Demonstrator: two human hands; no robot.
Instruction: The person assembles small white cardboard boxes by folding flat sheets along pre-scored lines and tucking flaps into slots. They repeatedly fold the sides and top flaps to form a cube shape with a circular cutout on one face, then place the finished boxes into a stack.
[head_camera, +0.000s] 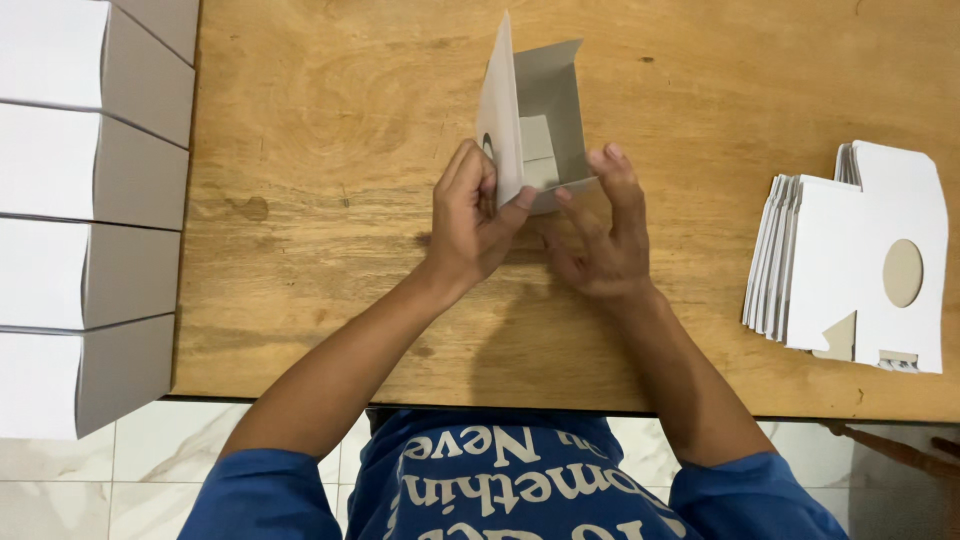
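A half-formed white cardboard box (535, 115) with a grey inside stood open-topped near the middle of the wooden bench (330, 180), its tall flap rising on the left side. The left hand (470, 220) was closed on that flap, thumb pressed on its inner face and fingers curled behind it. The right hand (600, 235) was half open, its fingers spread, with the index and middle fingertips touching the near lower edge of the box; it gripped nothing fully.

To the right, well apart from the hands, a stack of flat white die-cut cardboard blanks (850, 260) lay on the bench, the top one showing a round cut-out. Along the left edge sat a row of finished white rectangular boxes (90, 230) with grey side walls, set one just beside the next. The person's blue short sleeves and printed blue shirt filled the lower part of the view, above pale floor tiles (160, 450).
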